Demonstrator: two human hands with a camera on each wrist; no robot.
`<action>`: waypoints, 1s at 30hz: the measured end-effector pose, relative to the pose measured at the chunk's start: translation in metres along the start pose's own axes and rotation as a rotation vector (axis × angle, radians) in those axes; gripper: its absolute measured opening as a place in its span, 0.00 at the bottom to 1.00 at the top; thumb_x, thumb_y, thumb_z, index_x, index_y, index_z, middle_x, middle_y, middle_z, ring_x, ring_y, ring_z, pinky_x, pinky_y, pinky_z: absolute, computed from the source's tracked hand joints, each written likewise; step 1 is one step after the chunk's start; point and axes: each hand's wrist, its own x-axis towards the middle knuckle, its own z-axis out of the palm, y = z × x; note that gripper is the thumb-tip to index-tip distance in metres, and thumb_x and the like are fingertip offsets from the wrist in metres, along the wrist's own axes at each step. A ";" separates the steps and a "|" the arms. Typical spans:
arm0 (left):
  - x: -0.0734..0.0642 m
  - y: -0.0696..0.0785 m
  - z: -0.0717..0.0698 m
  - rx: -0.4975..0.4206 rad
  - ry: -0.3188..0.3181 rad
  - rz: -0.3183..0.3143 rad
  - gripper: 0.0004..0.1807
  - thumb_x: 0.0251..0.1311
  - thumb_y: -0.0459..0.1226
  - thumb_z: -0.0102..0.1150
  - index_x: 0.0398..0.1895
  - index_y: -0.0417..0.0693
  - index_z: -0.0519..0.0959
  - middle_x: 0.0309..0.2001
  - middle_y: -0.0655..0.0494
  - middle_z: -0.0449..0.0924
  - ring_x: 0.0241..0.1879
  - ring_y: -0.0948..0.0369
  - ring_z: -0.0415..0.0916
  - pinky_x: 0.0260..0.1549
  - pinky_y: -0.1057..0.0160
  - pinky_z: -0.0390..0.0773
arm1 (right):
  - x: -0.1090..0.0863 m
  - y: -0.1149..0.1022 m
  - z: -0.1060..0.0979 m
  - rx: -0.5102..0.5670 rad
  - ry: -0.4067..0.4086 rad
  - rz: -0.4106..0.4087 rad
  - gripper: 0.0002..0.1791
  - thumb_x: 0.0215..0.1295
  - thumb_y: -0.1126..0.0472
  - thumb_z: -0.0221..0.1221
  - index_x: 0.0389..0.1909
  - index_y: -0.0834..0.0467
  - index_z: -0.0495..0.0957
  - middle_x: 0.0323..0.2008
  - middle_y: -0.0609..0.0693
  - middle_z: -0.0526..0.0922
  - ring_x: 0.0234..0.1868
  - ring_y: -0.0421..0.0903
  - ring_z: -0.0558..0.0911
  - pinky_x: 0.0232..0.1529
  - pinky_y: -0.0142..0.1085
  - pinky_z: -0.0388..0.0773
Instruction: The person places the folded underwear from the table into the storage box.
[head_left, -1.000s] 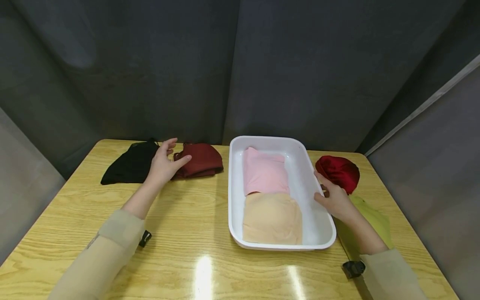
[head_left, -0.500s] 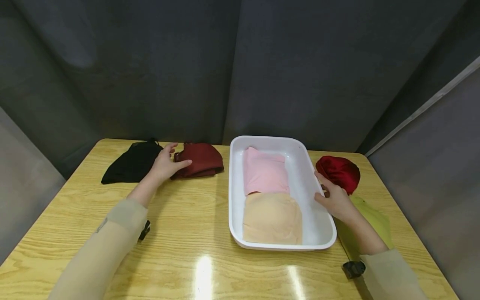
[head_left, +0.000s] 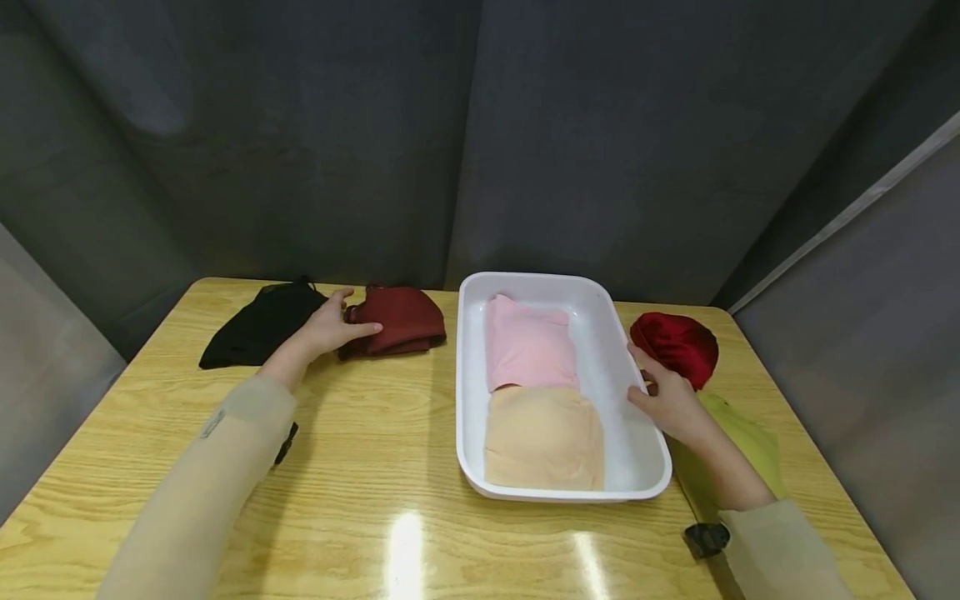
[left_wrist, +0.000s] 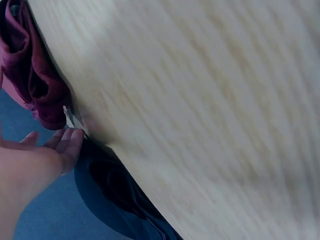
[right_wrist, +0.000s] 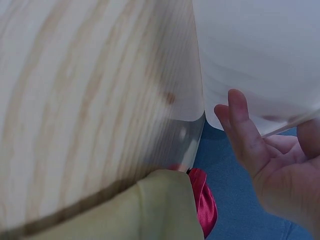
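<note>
Beside maroon cloth, left hand unclenched, right hand gripping tub, head view adding beige cloth

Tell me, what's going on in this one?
A person's right grip holds the side of a white tub, where a pink cloth lies behind a beige cloth. The left grip is at the left end of a maroon cloth, beside a black cloth; whether it touches either is hard to tell. A red cloth and a yellow-green cloth lie right of the tub.
</note>
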 end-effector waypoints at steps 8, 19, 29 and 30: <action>0.008 0.000 0.003 0.056 -0.011 -0.064 0.58 0.53 0.62 0.59 0.74 0.42 0.39 0.69 0.34 0.52 0.70 0.38 0.43 0.65 0.42 0.54 | 0.001 0.001 0.001 -0.021 0.017 -0.016 0.35 0.65 0.64 0.52 0.72 0.61 0.52 0.52 0.71 0.75 0.43 0.57 0.80 0.39 0.48 0.82; 0.012 -0.001 0.011 0.166 0.000 -0.040 0.57 0.49 0.58 0.65 0.74 0.42 0.44 0.69 0.37 0.52 0.67 0.38 0.45 0.63 0.36 0.49 | 0.000 0.000 0.000 -0.015 0.012 -0.012 0.35 0.65 0.64 0.52 0.72 0.61 0.52 0.53 0.71 0.75 0.43 0.58 0.81 0.40 0.48 0.82; 0.015 0.001 0.016 0.200 -0.010 -0.020 0.55 0.49 0.48 0.70 0.73 0.42 0.46 0.68 0.35 0.52 0.66 0.38 0.47 0.62 0.36 0.51 | 0.001 0.000 0.001 -0.024 0.015 -0.011 0.35 0.65 0.64 0.52 0.72 0.61 0.52 0.51 0.71 0.76 0.41 0.56 0.80 0.39 0.47 0.82; 0.015 0.001 0.017 0.193 -0.013 -0.017 0.54 0.49 0.47 0.70 0.73 0.42 0.46 0.68 0.35 0.52 0.67 0.38 0.47 0.62 0.35 0.50 | 0.001 0.000 0.001 -0.027 0.019 -0.013 0.35 0.65 0.64 0.52 0.72 0.61 0.52 0.51 0.70 0.76 0.41 0.55 0.80 0.39 0.46 0.82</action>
